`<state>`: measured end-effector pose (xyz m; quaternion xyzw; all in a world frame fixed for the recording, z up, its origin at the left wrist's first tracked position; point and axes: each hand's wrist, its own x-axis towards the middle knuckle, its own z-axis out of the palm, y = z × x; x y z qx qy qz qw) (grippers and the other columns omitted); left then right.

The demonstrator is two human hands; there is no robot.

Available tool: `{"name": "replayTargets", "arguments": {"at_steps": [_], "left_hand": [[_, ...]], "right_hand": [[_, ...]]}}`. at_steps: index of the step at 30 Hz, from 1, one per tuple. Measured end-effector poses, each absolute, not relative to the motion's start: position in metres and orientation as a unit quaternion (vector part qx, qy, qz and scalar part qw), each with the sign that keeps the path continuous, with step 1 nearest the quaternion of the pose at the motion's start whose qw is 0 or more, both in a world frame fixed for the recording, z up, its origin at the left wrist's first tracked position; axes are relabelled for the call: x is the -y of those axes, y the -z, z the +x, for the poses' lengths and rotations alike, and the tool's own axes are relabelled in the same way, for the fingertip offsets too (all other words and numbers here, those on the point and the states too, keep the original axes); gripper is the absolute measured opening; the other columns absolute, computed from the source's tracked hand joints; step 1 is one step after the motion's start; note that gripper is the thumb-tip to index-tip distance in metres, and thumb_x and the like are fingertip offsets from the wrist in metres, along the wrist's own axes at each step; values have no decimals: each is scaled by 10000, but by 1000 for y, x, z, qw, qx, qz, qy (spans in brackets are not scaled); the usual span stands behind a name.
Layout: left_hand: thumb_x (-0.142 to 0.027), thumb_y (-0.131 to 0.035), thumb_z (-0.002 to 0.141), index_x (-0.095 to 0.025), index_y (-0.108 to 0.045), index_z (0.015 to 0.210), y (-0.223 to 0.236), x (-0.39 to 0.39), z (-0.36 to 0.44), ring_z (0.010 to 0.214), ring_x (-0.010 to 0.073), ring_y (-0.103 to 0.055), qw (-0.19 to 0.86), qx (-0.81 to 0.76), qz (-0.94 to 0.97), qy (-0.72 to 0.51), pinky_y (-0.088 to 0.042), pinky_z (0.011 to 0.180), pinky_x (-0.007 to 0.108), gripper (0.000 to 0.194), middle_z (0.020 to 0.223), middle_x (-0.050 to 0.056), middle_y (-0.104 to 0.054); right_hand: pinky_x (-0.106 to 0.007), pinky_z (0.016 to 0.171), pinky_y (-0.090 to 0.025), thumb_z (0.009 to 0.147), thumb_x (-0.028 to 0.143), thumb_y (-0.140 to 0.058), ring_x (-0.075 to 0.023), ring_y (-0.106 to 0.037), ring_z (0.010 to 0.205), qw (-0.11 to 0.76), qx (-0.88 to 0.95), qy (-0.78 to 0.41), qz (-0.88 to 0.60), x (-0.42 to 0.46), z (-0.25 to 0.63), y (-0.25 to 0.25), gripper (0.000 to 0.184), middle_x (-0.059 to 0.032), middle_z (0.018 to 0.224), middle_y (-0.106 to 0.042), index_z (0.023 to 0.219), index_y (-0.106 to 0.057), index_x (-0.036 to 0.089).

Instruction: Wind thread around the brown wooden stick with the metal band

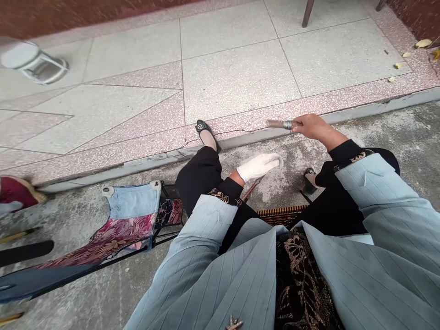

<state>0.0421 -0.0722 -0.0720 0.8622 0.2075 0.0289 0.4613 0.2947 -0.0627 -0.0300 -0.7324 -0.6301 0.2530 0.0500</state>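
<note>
the right hand (311, 126) has it, fingers clenched round the end of a brown rod (276, 123), and right there at the fingertips sits a coil of silvery wire (288, 124) wound about the shaft! the rod's free end juts out from that grip, pointing leftward over the kerb (240, 137).

below and left of the grip, here's the left hand (257, 167) in a white glove, fingers together, well apart from the rod; whether it is clasping anything, one cannot tell, the tips are blurred. just under that glove, a thin reddish-brown stick (253, 187) slants down towards the lap.

beyond the rod stretches the speckled tiled step (237, 78), one black shoe (205, 131) planted on its edge, left of both hands; its partner (310, 182) is beneath the right hand. far left of the gloved hand, a floral folding chair (125, 229)!
</note>
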Motion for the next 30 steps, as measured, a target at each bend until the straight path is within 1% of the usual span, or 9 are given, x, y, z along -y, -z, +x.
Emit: {"name": "replayTargets", "arguments": {"at_steps": [4, 7, 9, 11, 13, 17, 20, 26, 30], "left_hand": [[-420, -374, 951, -156, -629, 944, 58, 71, 39, 664, 157, -540, 448, -275, 848, -64, -401, 652, 266, 367, 706, 23, -592], [-426, -407, 940, -154, -625, 940, 55, 65, 35, 744, 179, -565, 425, -337, 832, -115, -413, 703, 281, 349, 761, 48, -618], [-420, -422, 936, -166, -621, 931, 57, 61, 33, 770, 179, -572, 421, -363, 819, -138, -417, 720, 281, 323, 789, 51, -623], [-410, -432, 934, -173, -612, 922, 61, 58, 32, 743, 172, -565, 423, -377, 809, -154, -418, 698, 275, 298, 783, 48, -616], [-401, -418, 941, -170, -600, 930, 64, 57, 33, 682, 158, -540, 432, -384, 799, -165, -413, 649, 267, 294, 752, 40, -597], [-371, -359, 967, -167, -582, 943, 71, 61, 36, 595, 123, -486, 467, -346, 801, -145, -392, 593, 240, 304, 688, 3, -540], [-371, -369, 968, -174, -586, 926, 75, 66, 39, 596, 117, -482, 465, -286, 834, -89, -383, 609, 235, 296, 684, -9, -538], [-402, -339, 977, -171, -593, 947, 80, 69, 40, 705, 135, -530, 436, -213, 873, -47, -397, 701, 246, 345, 817, 14, -598], [-422, -338, 977, -175, -610, 966, 83, 70, 40, 740, 149, -557, 410, -205, 888, -41, -403, 719, 254, 368, 863, 26, -630]], "right_hand": [[-318, 691, -427, 853, 350, -622, -247, -618, 861, -149, 679, -238, -678, 66, 284, 38, 271, -116, 1002, -690, 1059, -717, 201], [-306, 650, -416, 840, 302, -643, -209, -610, 772, -224, 694, -347, -589, 70, 277, 39, 226, -84, 912, -703, 1021, -739, 209], [-286, 630, -413, 816, 303, -673, -163, -578, 684, -229, 696, -464, -497, 73, 277, 35, 247, -50, 819, -694, 1028, -743, 198], [-264, 621, -419, 781, 354, -714, -120, -541, 628, -168, 684, -578, -412, 76, 282, 26, 353, -22, 798, -685, 1092, -725, 189], [-246, 616, -430, 762, 424, -728, -95, -522, 614, -35, 659, -645, -386, 77, 289, 15, 471, -9, 823, -679, 1170, -688, 193], [-226, 559, -425, 767, 486, -722, -86, -493, 579, 267, 556, -610, -497, 74, 300, 1, 473, -6, 750, -642, 1121, -672, 176], [-235, 511, -411, 759, 500, -732, -98, -474, 549, 333, 501, -558, -572, 72, 299, 3, 411, -17, 690, -616, 1001, -680, 172], [-250, 540, -417, 819, 420, -682, -99, -482, 542, 246, 532, -464, -664, 67, 293, 19, 343, -37, 718, -633, 1015, -694, 139], [-277, 640, -441, 837, 358, -644, -172, -597, 731, 37, 618, -328, -714, 64, 282, 33, 342, -82, 911, -688, 1118, -706, 174]]}}
